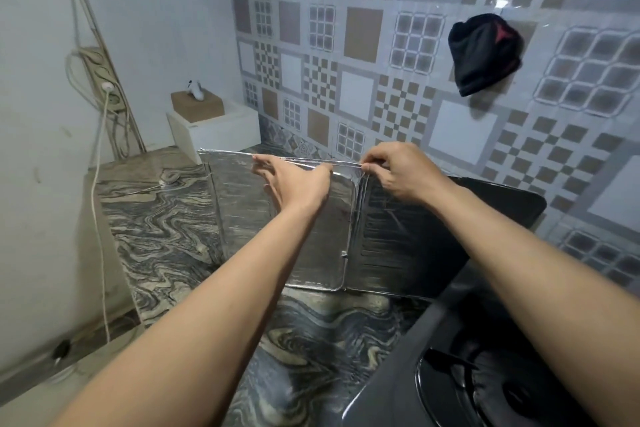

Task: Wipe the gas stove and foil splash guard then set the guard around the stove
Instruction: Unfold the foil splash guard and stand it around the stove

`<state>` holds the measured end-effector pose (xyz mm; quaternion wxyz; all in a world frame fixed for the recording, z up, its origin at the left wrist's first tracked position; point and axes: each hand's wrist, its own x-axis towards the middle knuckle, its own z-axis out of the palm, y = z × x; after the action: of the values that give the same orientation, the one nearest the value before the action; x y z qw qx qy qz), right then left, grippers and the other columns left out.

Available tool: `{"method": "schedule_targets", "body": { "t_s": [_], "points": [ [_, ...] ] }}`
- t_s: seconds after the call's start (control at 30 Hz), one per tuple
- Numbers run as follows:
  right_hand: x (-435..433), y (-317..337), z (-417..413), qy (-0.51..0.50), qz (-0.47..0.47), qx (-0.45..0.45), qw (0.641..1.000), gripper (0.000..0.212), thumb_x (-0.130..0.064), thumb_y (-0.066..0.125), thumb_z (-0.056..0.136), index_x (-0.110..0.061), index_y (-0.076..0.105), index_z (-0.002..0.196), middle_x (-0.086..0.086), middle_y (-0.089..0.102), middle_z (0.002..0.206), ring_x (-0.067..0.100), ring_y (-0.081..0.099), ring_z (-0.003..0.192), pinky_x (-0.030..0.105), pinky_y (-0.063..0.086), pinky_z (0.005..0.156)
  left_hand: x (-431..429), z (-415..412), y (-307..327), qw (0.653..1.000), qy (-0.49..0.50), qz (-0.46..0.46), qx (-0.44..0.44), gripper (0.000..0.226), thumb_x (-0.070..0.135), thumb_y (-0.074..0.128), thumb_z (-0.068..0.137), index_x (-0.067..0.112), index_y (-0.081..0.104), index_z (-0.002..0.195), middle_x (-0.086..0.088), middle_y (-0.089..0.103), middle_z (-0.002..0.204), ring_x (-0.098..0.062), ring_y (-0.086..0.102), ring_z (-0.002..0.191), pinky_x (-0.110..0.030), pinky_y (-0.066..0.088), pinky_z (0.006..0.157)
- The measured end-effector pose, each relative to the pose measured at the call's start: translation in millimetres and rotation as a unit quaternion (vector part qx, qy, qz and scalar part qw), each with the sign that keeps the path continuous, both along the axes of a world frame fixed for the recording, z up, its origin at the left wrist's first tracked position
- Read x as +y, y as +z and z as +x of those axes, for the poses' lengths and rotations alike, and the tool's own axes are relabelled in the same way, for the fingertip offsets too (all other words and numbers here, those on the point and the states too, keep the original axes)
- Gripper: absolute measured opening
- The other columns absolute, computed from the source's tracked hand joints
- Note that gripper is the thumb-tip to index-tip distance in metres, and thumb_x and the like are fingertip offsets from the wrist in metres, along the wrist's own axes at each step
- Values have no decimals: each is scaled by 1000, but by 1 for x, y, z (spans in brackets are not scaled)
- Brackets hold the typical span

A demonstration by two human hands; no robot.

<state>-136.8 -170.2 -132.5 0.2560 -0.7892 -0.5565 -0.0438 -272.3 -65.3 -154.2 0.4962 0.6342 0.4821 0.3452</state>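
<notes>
The foil splash guard (242, 211) stands upright on the marbled counter, its panels hinged and partly unfolded; the right panel reflects dark. My left hand (298, 180) grips the guard's top edge near the middle. My right hand (398, 170) pinches the same top edge just to the right, above the hinge. The black gas stove (433, 381) lies at the lower right, one burner showing, with the guard's right panel at its left side.
The marbled counter (166, 236) runs left to a white wall with a power strip (104, 80) and a white cable (100, 218). A white box (221, 128) with a brown box on it stands in the corner. A black cloth (483, 52) hangs on the tiled wall.
</notes>
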Motion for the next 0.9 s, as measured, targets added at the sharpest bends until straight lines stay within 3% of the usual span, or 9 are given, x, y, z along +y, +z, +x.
{"method": "schedule_targets", "body": {
  "t_s": [0.13, 0.27, 0.43, 0.53, 0.57, 0.67, 0.73, 0.8, 0.9],
  "points": [
    [-5, 9, 12, -6, 8, -36, 999, 17, -18, 56, 99, -11, 70, 105, -2, 64, 95, 13, 56, 86, 24, 39, 76, -7, 6, 12, 999, -6, -22, -25, 97, 11, 55, 83, 4, -12, 154, -17, 4, 165, -30, 17, 150, -35, 19, 120],
    [-17, 19, 38, -37, 20, -73, 996, 17, -15, 56, 98, -7, 71, 99, 4, 69, 94, 16, 56, 83, 29, 43, 76, -10, 14, 19, 999, -43, -23, -22, 86, 6, 49, 90, 10, -5, 157, -15, 31, 157, -31, 36, 140, -33, 32, 110],
    [-39, 18, 64, -96, 21, -69, 993, 17, -14, 55, 95, -6, 71, 92, 7, 69, 92, 23, 61, 87, 33, 47, 79, -12, 23, 21, 996, -89, 6, 4, 92, 5, 46, 78, 17, 4, 158, -14, 42, 150, -36, 56, 123, -49, 51, 99],
    [-52, 20, 72, -153, -38, -75, 985, 16, -9, 52, 91, -9, 67, 86, 8, 67, 92, 26, 60, 87, 34, 48, 74, -11, 27, 24, 990, -129, 27, 52, 81, 5, 47, 80, 12, 18, 156, -16, 46, 146, -36, 61, 110, -42, 57, 87],
    [-57, 22, 74, -180, -70, -79, 978, 15, -7, 51, 87, -11, 66, 86, 8, 66, 92, 27, 60, 85, 35, 49, 71, -12, 28, 25, 987, -145, 26, 60, 74, 3, 47, 82, 7, 26, 153, -20, 51, 137, -33, 63, 95, -32, 57, 72],
    [-73, 27, 79, -240, -165, -115, 950, 19, -7, 49, 81, -16, 62, 90, 7, 65, 94, 28, 60, 81, 37, 52, 67, -19, 30, 29, 972, -216, 12, 89, 53, -3, 43, 89, -7, 38, 142, -15, 51, 80, -19, 44, 54, -10, 28, 35],
    [-80, 25, 84, -248, -173, -133, 944, 18, -13, 52, 89, -19, 63, 101, 7, 66, 102, 28, 60, 86, 36, 49, 67, -21, 32, 29, 961, -253, 16, 108, 51, -6, 40, 90, -9, 38, 141, -12, 49, 73, -18, 40, 49, -7, 21, 30],
    [-85, 19, 88, -246, -163, -137, 946, 18, -22, 54, 96, -19, 65, 110, 8, 66, 109, 30, 60, 93, 36, 47, 68, -21, 35, 29, 952, -286, 25, 105, 55, -6, 42, 87, -6, 41, 141, -21, 58, 85, -19, 43, 48, -9, 26, 34],
    [-93, 13, 93, -235, -142, -136, 952, 21, -26, 55, 99, -19, 67, 114, 9, 68, 113, 31, 61, 98, 39, 51, 75, -18, 40, 26, 943, -309, 44, 114, 46, 0, 45, 73, 1, 60, 116, -20, 57, 74, -21, 46, 47, -24, 34, 44]
  ]
}}
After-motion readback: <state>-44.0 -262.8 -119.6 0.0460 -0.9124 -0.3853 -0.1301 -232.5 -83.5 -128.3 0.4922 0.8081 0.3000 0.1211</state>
